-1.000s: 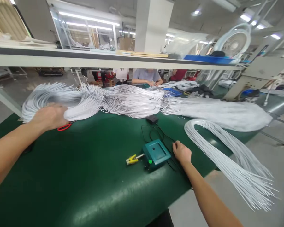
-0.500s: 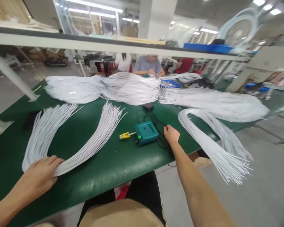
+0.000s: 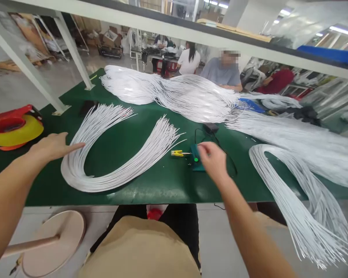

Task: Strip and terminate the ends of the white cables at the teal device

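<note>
My left hand [image 3: 53, 146] is off to the left with thumb and fingers stretched out. It is near the left bend of a U-shaped bundle of white wires [image 3: 104, 183], and its thumb overlaps the wires in view; whether it touches them I cannot tell. My right hand [image 3: 214, 160] is curled over the right part of a small teal box [image 3: 197, 168] with a green button, covering much of it. What its closed fingers grip is hidden. A yellow clip [image 3: 177, 153] sits on a thin rod at the box's left side.
Long white wire bundles [image 3: 191, 96] lie across the back of the green table [image 3: 145, 193]. Another bundle [image 3: 278, 185] hangs over the front edge at right. Red and yellow rings [image 3: 14, 127] stand at far left. A shelf beam [image 3: 162, 27] crosses above. Co-workers sit beyond.
My left hand has let go of the white wire bundle and moved up and left, fingers spread. My right hand has moved from beside the teal box onto it. The view has turned left.
</note>
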`<state>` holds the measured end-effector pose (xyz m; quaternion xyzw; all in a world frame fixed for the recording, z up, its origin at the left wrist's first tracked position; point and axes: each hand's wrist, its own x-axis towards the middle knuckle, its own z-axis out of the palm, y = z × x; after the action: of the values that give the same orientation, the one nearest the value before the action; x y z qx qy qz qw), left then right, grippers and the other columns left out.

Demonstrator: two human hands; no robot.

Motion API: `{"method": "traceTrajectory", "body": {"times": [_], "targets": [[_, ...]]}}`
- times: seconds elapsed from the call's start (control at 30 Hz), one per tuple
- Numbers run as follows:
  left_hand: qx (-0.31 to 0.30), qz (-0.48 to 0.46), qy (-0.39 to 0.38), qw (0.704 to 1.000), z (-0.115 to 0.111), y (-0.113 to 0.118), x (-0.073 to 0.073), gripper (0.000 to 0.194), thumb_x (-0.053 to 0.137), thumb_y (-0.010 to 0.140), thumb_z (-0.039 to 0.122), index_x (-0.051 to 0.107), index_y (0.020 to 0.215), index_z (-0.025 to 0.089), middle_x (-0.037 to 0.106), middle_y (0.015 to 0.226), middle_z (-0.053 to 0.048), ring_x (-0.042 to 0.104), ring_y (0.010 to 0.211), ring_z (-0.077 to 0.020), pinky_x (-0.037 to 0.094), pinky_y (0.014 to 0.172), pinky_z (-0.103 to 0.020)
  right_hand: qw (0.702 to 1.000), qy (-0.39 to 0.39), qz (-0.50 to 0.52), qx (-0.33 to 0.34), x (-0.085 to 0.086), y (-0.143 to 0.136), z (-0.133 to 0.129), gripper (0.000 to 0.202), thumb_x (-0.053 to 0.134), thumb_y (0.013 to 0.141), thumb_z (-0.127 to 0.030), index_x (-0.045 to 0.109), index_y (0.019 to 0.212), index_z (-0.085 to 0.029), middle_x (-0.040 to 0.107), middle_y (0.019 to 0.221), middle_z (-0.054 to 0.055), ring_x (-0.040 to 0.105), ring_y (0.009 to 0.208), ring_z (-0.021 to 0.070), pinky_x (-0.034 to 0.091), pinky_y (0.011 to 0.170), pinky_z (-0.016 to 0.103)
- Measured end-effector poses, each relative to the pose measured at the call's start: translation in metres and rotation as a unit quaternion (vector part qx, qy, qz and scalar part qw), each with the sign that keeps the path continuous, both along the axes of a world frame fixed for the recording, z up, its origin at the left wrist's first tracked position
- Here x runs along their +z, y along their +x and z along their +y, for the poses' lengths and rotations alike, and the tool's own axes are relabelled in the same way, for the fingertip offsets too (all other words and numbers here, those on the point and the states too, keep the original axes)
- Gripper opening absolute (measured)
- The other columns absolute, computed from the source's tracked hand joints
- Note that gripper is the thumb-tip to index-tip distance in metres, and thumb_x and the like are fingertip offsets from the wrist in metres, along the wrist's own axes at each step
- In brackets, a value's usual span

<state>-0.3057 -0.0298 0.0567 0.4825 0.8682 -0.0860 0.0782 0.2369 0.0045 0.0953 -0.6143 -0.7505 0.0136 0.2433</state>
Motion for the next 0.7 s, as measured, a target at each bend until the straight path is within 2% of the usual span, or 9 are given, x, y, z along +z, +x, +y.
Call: {"method": "traceTrajectory", "body": {"times": [0.03,0.1,0.13,0.2,0.27,0.37,0.47,0.6,0.7], "targets": [[0.053,-0.027,-0.001,0.998,0.011,-0.003,-0.004,0.112,0.034,0.068,0.084,0.024,0.147,0.006,0.042,0.146,-0.026,0.050,0.126,-0.0413,0.046,0.094,-0.048,0.996,-0.012,-0.003,0.090,-0.006,-0.031,-0.007,0.027,0.046,0.093,-0.038,0.067,0.101,-0.023,0.070,0.103,0.003,0.062,0.093,0.0132,0.045,0.087,0.024],[0.062,-0.104,0.021,0.992,0.028,-0.003,-0.012,0.112,0.039,0.069,0.083,0.024,0.145,0.002,0.044,0.143,-0.029,0.053,0.122,-0.0418,0.046,0.092,-0.047,0.947,-0.030,-0.021,0.320,-0.024,-0.090,-0.018,0.036,0.057,0.088,-0.040,0.062,0.118,-0.021,0.065,0.120,0.009,0.059,0.109,0.0194,0.043,0.097,0.033],[0.052,-0.121,0.029,0.991,0.036,0.000,-0.016,0.114,0.041,0.067,0.085,0.025,0.145,0.003,0.046,0.142,-0.028,0.053,0.122,-0.0409,0.046,0.093,-0.045,0.920,-0.032,-0.050,0.388,-0.034,-0.115,-0.021,0.055,0.065,0.082,-0.043,0.054,0.131,-0.021,0.055,0.136,0.012,0.051,0.123,0.0242,0.037,0.105,0.041],[0.050,-0.126,0.047,0.990,0.052,0.008,-0.023,0.125,0.048,0.055,0.090,0.025,0.146,0.008,0.046,0.141,-0.026,0.047,0.128,-0.0419,0.043,0.098,-0.045,0.885,-0.034,-0.097,0.453,-0.053,-0.155,-0.019,0.087,0.075,0.070,-0.051,0.039,0.144,-0.022,0.035,0.153,0.015,0.031,0.140,0.0321,0.021,0.113,0.054],[0.040,-0.113,0.069,0.990,0.069,0.016,-0.028,0.133,0.054,0.048,0.090,0.019,0.148,0.008,0.040,0.144,-0.028,0.039,0.133,-0.0448,0.039,0.102,-0.049,0.869,-0.047,-0.131,0.475,-0.066,-0.179,-0.010,0.101,0.075,0.065,-0.060,0.032,0.148,-0.021,0.029,0.155,0.017,0.023,0.143,0.0353,0.012,0.114,0.059],[0.043,-0.098,0.076,0.991,0.092,0.023,-0.030,0.137,0.065,0.045,0.083,0.016,0.149,0.009,0.035,0.145,-0.030,0.033,0.134,-0.0471,0.038,0.102,-0.052,0.862,-0.065,-0.145,0.481,-0.070,-0.193,0.005,0.101,0.068,0.063,-0.072,0.039,0.144,-0.018,0.048,0.141,0.018,0.036,0.134,0.0346,0.013,0.114,0.058],[0.021,-0.106,0.091,0.990,0.108,0.024,-0.030,0.131,0.072,0.047,0.073,0.018,0.149,0.010,0.036,0.143,-0.031,0.035,0.132,-0.0480,0.039,0.099,-0.054,0.869,-0.059,-0.120,0.477,-0.069,-0.192,0.007,0.084,0.064,0.066,-0.073,0.053,0.130,-0.019,0.061,0.119,0.013,0.049,0.118,0.0298,0.016,0.114,0.055],[-0.068,-0.147,0.112,0.981,0.124,0.028,-0.030,0.110,0.074,0.057,0.054,0.024,0.147,0.016,0.044,0.142,-0.023,0.046,0.127,-0.0389,0.043,0.098,-0.041,0.885,-0.040,-0.080,0.457,-0.074,-0.189,0.000,0.071,0.065,0.067,-0.071,0.059,0.117,-0.021,0.062,0.108,0.010,0.052,0.107,0.0275,0.019,0.113,0.055],[-0.102,-0.151,0.127,0.975,0.137,0.039,-0.024,0.106,0.074,0.059,0.039,0.022,0.149,0.016,0.047,0.140,-0.020,0.052,0.123,-0.0325,0.044,0.096,-0.033,0.889,-0.034,-0.066,0.452,-0.079,-0.189,-0.002,0.069,0.064,0.066,-0.072,0.060,0.113,-0.021,0.062,0.105,0.009,0.052,0.105,0.0269,0.020,0.112,0.055]]}}
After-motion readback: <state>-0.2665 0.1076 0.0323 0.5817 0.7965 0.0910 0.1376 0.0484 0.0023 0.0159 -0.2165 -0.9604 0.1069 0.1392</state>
